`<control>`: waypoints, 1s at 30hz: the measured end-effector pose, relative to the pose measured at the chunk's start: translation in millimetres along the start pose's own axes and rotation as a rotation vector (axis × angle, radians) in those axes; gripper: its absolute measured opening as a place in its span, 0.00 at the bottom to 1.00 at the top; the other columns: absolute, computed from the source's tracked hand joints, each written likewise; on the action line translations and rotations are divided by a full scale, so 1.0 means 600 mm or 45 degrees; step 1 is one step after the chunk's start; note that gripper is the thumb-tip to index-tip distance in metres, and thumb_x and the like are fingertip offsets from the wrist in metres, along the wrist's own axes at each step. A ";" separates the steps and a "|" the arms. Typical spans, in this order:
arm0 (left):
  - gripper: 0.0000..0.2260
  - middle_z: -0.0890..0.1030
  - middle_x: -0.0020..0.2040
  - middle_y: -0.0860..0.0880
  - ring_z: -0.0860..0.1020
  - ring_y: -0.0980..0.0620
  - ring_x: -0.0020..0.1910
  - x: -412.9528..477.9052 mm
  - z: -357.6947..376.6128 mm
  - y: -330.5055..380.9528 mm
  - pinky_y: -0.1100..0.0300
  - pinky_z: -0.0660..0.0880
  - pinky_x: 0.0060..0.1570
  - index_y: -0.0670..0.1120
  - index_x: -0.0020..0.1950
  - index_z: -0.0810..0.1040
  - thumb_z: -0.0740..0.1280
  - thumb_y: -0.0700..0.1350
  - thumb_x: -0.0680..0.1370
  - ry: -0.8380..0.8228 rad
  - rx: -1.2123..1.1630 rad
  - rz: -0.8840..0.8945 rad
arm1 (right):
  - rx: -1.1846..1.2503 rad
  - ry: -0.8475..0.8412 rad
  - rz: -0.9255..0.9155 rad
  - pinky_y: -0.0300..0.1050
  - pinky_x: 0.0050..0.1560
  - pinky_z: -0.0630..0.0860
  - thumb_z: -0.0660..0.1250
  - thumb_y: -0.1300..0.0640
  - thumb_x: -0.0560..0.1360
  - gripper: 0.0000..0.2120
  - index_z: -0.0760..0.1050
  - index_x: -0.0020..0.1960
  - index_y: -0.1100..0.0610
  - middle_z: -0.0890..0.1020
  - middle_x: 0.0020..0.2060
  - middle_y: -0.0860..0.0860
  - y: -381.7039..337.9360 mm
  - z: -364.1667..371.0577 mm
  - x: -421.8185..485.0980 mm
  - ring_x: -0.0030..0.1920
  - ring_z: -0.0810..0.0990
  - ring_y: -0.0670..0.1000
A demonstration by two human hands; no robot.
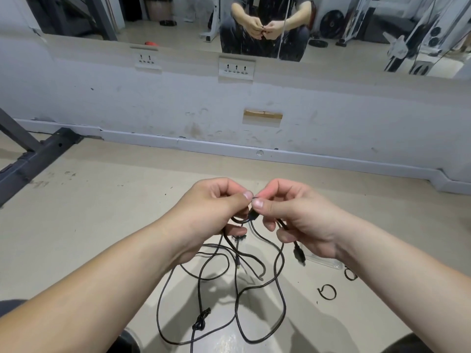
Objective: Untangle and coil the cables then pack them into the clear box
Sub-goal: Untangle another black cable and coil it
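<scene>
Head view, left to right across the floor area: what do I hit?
Dark metal frame → knot in the black cable → hanging plug → open black ring → second black ring. Hands and clear box overlap these, so they are left out.

Gym or weights room, viewed from floor level. A long wall mirror [178, 24] on the far wall reflects a black weight plate [331, 22] and white exercise-machine frames [401, 45] at far right. The dark steel base of a rack [38, 156] rests on the beige floor [102, 212] at left. Power sockets [236, 68] are set into the scuffed white wall [127, 103] below the mirror.
</scene>
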State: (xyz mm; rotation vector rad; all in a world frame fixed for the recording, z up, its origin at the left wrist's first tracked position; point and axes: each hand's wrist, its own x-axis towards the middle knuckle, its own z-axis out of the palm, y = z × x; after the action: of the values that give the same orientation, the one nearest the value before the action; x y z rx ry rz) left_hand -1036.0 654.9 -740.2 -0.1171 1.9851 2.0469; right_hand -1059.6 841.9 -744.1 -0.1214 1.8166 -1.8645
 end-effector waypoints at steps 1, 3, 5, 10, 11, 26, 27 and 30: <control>0.04 0.79 0.41 0.45 0.79 0.53 0.41 0.001 -0.001 0.001 0.47 0.84 0.50 0.42 0.49 0.81 0.69 0.41 0.82 -0.021 -0.044 -0.042 | -0.013 -0.004 -0.037 0.38 0.25 0.63 0.75 0.59 0.73 0.07 0.77 0.42 0.53 0.84 0.40 0.52 0.000 0.001 -0.001 0.33 0.74 0.49; 0.06 0.79 0.39 0.47 0.79 0.52 0.40 0.005 -0.004 0.003 0.43 0.84 0.53 0.43 0.48 0.82 0.68 0.42 0.83 -0.049 -0.151 -0.105 | 0.020 -0.056 -0.079 0.43 0.29 0.72 0.74 0.58 0.76 0.07 0.76 0.44 0.53 0.85 0.44 0.54 0.000 0.003 0.000 0.38 0.78 0.51; 0.09 0.80 0.38 0.46 0.82 0.49 0.39 0.011 -0.005 0.000 0.41 0.84 0.53 0.42 0.46 0.82 0.67 0.43 0.84 -0.002 -0.218 -0.137 | 0.076 -0.096 -0.072 0.49 0.38 0.78 0.72 0.58 0.77 0.07 0.75 0.45 0.52 0.84 0.47 0.56 -0.002 0.005 0.002 0.42 0.80 0.54; 0.07 0.78 0.38 0.43 0.85 0.45 0.34 0.040 -0.023 0.000 0.45 0.86 0.43 0.38 0.53 0.75 0.62 0.41 0.86 0.454 -0.562 -0.136 | 0.263 -0.120 -0.021 0.56 0.49 0.81 0.69 0.59 0.77 0.06 0.72 0.44 0.52 0.76 0.51 0.61 0.000 0.008 0.008 0.52 0.84 0.59; 0.06 0.78 0.38 0.43 0.83 0.46 0.33 0.043 -0.030 0.001 0.46 0.86 0.41 0.38 0.55 0.75 0.62 0.40 0.86 0.498 -0.541 -0.118 | 0.290 -0.123 -0.032 0.55 0.49 0.82 0.69 0.58 0.77 0.06 0.72 0.45 0.53 0.75 0.51 0.61 0.000 0.009 0.008 0.54 0.84 0.59; 0.05 0.82 0.36 0.53 0.81 0.54 0.36 0.022 -0.018 -0.028 0.60 0.78 0.41 0.54 0.46 0.82 0.67 0.47 0.73 0.274 0.948 0.268 | 0.070 0.545 0.080 0.46 0.29 0.81 0.62 0.59 0.82 0.05 0.74 0.48 0.59 0.83 0.29 0.52 0.005 0.001 0.027 0.27 0.81 0.53; 0.04 0.80 0.36 0.55 0.78 0.55 0.36 0.021 -0.020 -0.029 0.61 0.75 0.40 0.55 0.44 0.80 0.67 0.50 0.71 0.234 1.082 0.298 | 0.095 0.584 0.075 0.47 0.30 0.81 0.62 0.59 0.82 0.06 0.74 0.47 0.59 0.83 0.28 0.52 0.004 -0.001 0.030 0.27 0.81 0.52; 0.07 0.73 0.41 0.56 0.73 0.55 0.43 0.019 -0.019 -0.032 0.57 0.73 0.43 0.55 0.37 0.74 0.68 0.54 0.72 0.195 1.423 0.406 | 0.001 0.720 0.030 0.46 0.30 0.79 0.62 0.61 0.81 0.04 0.71 0.46 0.58 0.80 0.25 0.51 0.008 -0.003 0.040 0.22 0.76 0.50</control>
State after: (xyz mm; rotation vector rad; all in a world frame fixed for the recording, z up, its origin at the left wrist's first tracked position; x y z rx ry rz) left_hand -1043.5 645.6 -762.4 0.2985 3.0597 0.7841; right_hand -1079.5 833.8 -755.9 0.4722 2.1593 -2.0169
